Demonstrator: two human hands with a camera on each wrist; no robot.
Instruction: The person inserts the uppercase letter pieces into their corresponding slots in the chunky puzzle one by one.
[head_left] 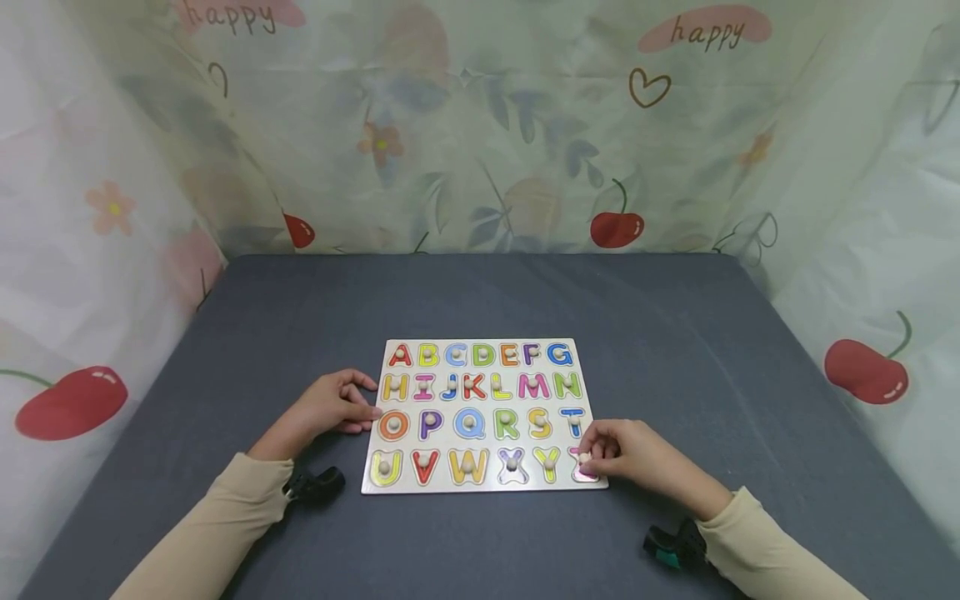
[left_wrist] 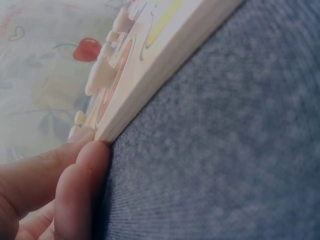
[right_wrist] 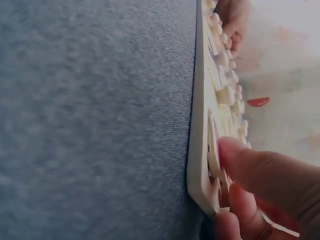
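A wooden alphabet puzzle board lies flat on the table, with colourful knobbed letters in its rows. My left hand holds the board's left edge beside the orange O; in the left wrist view the thumb lies at the top edge and a curled finger against the side. At the bottom right corner, my right hand pinches the pink letter Z piece, its knob partly covered by the fingers. In the right wrist view the Z piece sits slightly tilted at its recess.
A dark grey cloth covers the table around the board. Patterned curtains with cherries and flowers stand behind and at both sides. Black wrist devices sit at both sleeve cuffs.
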